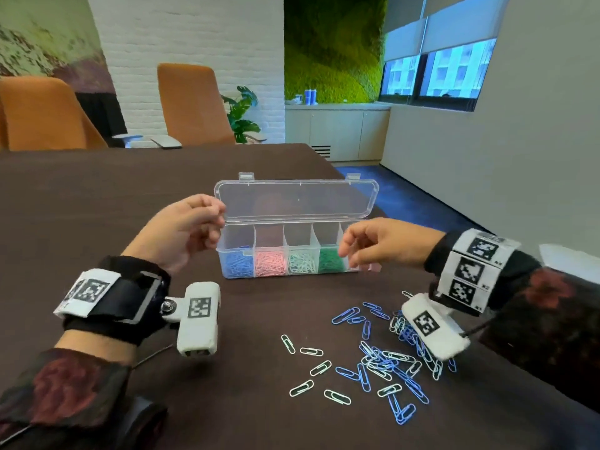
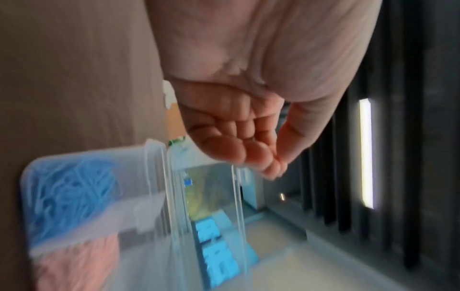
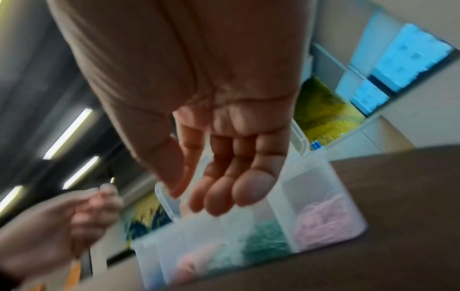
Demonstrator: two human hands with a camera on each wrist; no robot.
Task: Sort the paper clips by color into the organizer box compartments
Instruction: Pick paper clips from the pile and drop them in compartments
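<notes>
Blue and white wire paper clips (image 1: 386, 362) lie before the clear plastic organizer box (image 1: 293, 251); empty, relaxed left hand (image 1: 185, 232) and right hand (image 1: 386, 243) should pinch one colour at a time.

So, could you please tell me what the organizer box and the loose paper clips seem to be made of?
Organizer box: clear, glossy plastic by the look; its contents show through the walls. Loose paper clips: thin bent wire, the blue and whitish colours suggesting a coating.

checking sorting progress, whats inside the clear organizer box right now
The clear plastic organizer box holds, left to right, blue, pink, pale mint and dark green paper clips. The right hand covers its fifth compartment; the right wrist view shows pale pink clips there.
</notes>
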